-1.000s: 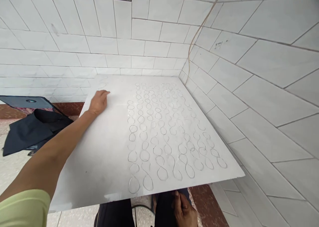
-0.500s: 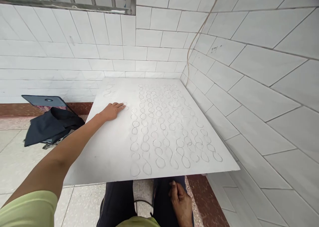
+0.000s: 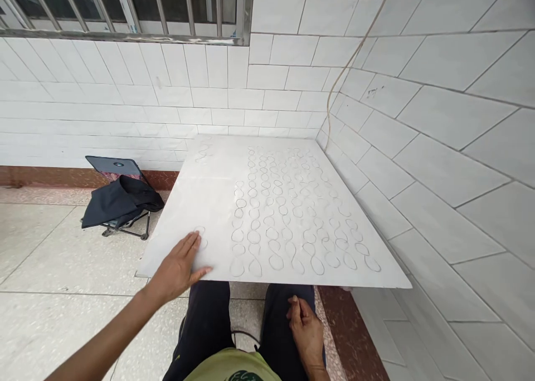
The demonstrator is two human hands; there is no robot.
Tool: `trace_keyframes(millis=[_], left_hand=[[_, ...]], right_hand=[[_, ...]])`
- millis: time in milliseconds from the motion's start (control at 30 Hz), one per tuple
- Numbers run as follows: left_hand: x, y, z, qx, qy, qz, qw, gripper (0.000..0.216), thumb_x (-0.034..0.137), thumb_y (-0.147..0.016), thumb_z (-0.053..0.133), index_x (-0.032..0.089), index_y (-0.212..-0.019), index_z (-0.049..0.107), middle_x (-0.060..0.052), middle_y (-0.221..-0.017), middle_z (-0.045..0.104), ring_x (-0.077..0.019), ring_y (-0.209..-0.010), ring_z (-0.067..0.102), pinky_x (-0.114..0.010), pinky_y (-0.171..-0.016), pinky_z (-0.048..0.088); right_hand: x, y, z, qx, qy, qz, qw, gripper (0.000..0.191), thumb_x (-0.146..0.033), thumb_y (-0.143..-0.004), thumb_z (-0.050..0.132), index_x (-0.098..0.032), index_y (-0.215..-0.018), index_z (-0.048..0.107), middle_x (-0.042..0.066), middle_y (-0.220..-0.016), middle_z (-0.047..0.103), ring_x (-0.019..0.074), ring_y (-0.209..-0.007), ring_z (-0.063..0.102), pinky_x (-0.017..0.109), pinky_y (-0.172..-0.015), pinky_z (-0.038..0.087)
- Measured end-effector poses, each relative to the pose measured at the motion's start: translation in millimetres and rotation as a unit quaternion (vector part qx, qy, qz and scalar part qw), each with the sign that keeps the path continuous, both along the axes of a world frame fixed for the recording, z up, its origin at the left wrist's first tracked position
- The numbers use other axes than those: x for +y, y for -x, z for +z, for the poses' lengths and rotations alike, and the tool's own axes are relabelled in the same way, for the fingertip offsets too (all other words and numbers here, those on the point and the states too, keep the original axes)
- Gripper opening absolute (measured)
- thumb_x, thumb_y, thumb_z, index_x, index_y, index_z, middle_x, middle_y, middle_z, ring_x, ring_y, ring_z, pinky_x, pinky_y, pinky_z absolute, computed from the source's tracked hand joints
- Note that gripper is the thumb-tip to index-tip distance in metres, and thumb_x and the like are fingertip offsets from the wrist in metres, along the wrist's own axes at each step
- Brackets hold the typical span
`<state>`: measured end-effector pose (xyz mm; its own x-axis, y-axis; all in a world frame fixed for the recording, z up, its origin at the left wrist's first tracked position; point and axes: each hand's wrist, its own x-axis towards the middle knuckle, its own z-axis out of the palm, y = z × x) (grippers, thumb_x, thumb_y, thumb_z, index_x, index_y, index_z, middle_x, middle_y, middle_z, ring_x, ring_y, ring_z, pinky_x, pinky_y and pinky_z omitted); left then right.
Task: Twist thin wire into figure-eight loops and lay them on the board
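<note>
My left hand [image 3: 178, 267] lies flat at the near left part of a white board [image 3: 175, 208], its fingers together and the thumb apart. Beside its fingertips shows a faint figure-eight outline [image 3: 201, 238]; whether it is drawn or a loose piece I cannot tell. Rows of pencil-like figure-eights [image 3: 288, 219] cover the middle and right of the board. Below the near edge, my right hand [image 3: 307, 330] rests on my right thigh with its fingers curled in. Anything inside those fingers is hidden.
White tiled walls [image 3: 451, 191] meet behind and right of the board. A thin cable [image 3: 349, 63] hangs in the corner. On the floor at left stands a folding chair [image 3: 112, 164] with dark cloth [image 3: 121, 203] over it. A barred window [image 3: 159, 8] is above.
My left hand has slid toward me, from the board's far left to its near edge, and the faint outline has shifted with the fingertips. The right hand stays on the thigh. The view has shifted.
</note>
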<state>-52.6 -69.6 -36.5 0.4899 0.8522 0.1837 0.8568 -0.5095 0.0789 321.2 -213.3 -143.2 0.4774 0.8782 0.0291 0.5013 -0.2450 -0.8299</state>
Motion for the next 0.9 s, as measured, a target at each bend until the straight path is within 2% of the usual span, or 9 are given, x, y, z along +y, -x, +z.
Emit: trace_keyframes(millis=[67, 167, 267, 433, 567, 667, 767, 833, 900], left_hand=[[-22.1, -10.5, -5.4, -0.005, -0.016, 0.000, 1.000, 0.082, 0.058, -0.097, 0.055, 0.025, -0.167, 0.027, -0.014, -0.166, 0.037, -0.0328, -0.154, 0.035, -0.055, -0.124, 0.043], [-40.6, -21.1, -11.4, -0.027, -0.025, 0.001, 0.999, 0.076, 0.052, -0.100, 0.054, 0.031, -0.167, 0.027, -0.013, -0.162, 0.044, -0.0309, -0.153, 0.038, -0.053, -0.125, 0.043], [-52.0, -23.8, -17.2, -0.033, -0.017, -0.012, 0.999, 0.072, 0.052, -0.100, 0.054, 0.027, -0.165, 0.034, -0.013, -0.163, 0.043, -0.0314, -0.154, 0.034, -0.053, -0.127, 0.041], [-62.7, -21.8, -25.1, -0.039, -0.006, -0.029, 0.999, 0.054, 0.037, -0.107, 0.041, 0.025, -0.160, 0.045, -0.010, -0.161, 0.046, -0.0261, -0.155, 0.033, -0.048, -0.130, 0.037], [-65.7, -26.2, -16.2, -0.077, 0.027, -0.009, 0.997, 0.053, 0.035, -0.107, 0.037, 0.033, -0.161, 0.042, -0.005, -0.157, 0.052, -0.0248, -0.153, 0.039, -0.052, -0.129, 0.038], [-76.9, -39.3, -0.2, -0.165, 0.044, 0.038, 0.985, 0.053, 0.038, -0.108, 0.032, 0.039, -0.161, 0.040, -0.002, -0.149, 0.061, -0.0239, -0.148, 0.048, -0.053, -0.124, 0.045], [-93.7, -62.8, 16.8, -0.321, 0.091, 0.119, 0.935, 0.053, 0.044, -0.110, 0.024, 0.039, -0.157, 0.046, -0.001, -0.144, 0.066, -0.0247, -0.136, 0.060, -0.053, -0.114, 0.054], [-103.0, -81.3, 25.1, -0.430, 0.146, 0.153, 0.878, 0.054, 0.048, -0.109, 0.022, 0.036, -0.150, 0.056, -0.004, -0.140, 0.069, -0.0255, -0.124, 0.068, -0.052, -0.103, 0.060], [-109.6, -98.1, 29.8, -0.514, 0.202, 0.150, 0.820, 0.052, 0.051, -0.109, 0.029, 0.031, -0.138, 0.066, -0.008, -0.135, 0.071, -0.0271, -0.117, 0.070, -0.050, -0.093, 0.063]], right_hand=[[0.9, 0.4, 0.9, -0.004, -0.005, 0.006, 1.000, 0.075, -0.078, -0.095, 0.035, -0.016, -0.091, 0.077, 0.008, -0.061, 0.071, 0.0217, -0.051, 0.064, 0.029, -0.049, 0.046], [2.2, 0.7, -0.4, -0.011, -0.007, 0.015, 1.000, 0.072, -0.075, -0.096, 0.036, -0.016, -0.091, 0.077, 0.008, -0.062, 0.071, 0.0217, -0.051, 0.064, 0.029, -0.049, 0.046], [0.9, 1.0, -3.5, -0.021, 0.000, 0.026, 0.999, 0.065, -0.069, -0.097, 0.038, -0.016, -0.090, 0.076, 0.007, -0.063, 0.072, 0.0213, -0.052, 0.066, 0.028, -0.051, 0.046], [-7.0, 1.1, -6.0, -0.026, 0.014, 0.040, 0.999, 0.059, -0.065, -0.099, 0.039, -0.018, -0.087, 0.072, 0.007, -0.066, 0.072, 0.0206, -0.055, 0.067, 0.028, -0.056, 0.045], [-11.1, 2.3, 0.3, 0.021, 0.020, 0.049, 0.998, 0.059, -0.068, -0.098, 0.042, -0.018, -0.086, 0.071, 0.007, -0.068, 0.072, 0.0202, -0.057, 0.065, 0.028, -0.058, 0.046], [-14.2, 12.2, 17.5, 0.120, 0.030, 0.060, 0.991, 0.058, -0.070, -0.095, 0.047, -0.017, -0.093, 0.071, 0.005, -0.067, 0.071, 0.0192, -0.056, 0.063, 0.028, -0.057, 0.048], [-16.4, 32.4, 46.9, 0.237, 0.028, 0.096, 0.966, 0.054, -0.068, -0.095, 0.052, -0.016, -0.090, 0.069, 0.004, -0.067, 0.069, 0.0175, -0.056, 0.060, 0.027, -0.053, 0.047], [-14.1, 47.5, 69.4, 0.295, 0.021, 0.130, 0.946, 0.051, -0.065, -0.097, 0.054, -0.016, -0.092, 0.069, 0.004, -0.071, 0.069, 0.0157, -0.057, 0.059, 0.026, -0.053, 0.047], [-8.0, 59.9, 89.9, 0.346, 0.005, 0.165, 0.924, 0.048, -0.064, -0.097, 0.055, -0.017, -0.095, 0.068, 0.004, -0.075, 0.069, 0.0153, -0.060, 0.060, 0.025, -0.052, 0.049]])
